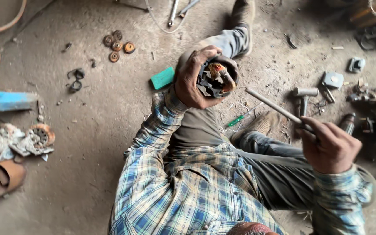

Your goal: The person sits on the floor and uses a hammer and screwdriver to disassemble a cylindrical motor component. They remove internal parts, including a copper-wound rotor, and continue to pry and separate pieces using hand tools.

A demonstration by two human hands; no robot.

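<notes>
Motor stator (pixel 216 78) gripped above the knee, metal rod (pixel 275 106) raised beside it.

Left hand (pixel 192 80) wrapped tight around the stator's dark casing, copper windings showing at the open end; right hand (pixel 329 146) closed in a fist on the rod's lower end, rod tip stopping just short of the stator. Scattered on the dusty floor (pixel 96 130): green block (pixel 162 78) just left of the stator, green screwdriver (pixel 240 118) partly hidden under the leg, hammer (pixel 304 96) beyond the rod, rusty discs (pixel 118 45) well apart at upper left. Machine parts at the right edge cut off and too dark to make out; stator interior blurred.
</notes>
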